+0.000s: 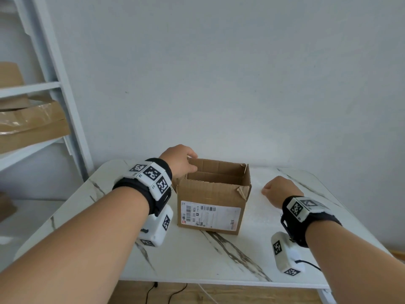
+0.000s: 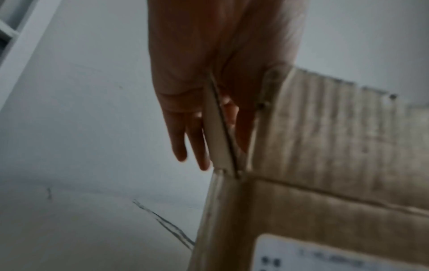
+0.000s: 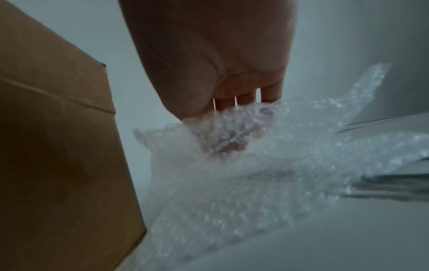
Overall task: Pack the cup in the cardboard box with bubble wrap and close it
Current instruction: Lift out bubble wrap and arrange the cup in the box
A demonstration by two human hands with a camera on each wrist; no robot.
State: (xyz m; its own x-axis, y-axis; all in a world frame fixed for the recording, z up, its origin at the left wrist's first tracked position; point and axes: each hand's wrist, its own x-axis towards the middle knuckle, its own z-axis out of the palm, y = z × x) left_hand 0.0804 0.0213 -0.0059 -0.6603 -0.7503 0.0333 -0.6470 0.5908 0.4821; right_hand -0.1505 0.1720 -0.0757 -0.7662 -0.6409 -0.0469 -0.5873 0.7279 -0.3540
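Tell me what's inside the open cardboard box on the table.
Inside the brown cardboard box, the head view shows only bare inner walls and a folded-in flap. Its bottom is hidden behind the front wall, so a cup there cannot be ruled out. No bubble wrap shows inside.

The open brown cardboard box hides its own floor — clear crinkled bubble wrap blurs, fingertips buried.

Matt corrugated cardboard box, glossy clear plastic bubble wrap, polished marble-look table
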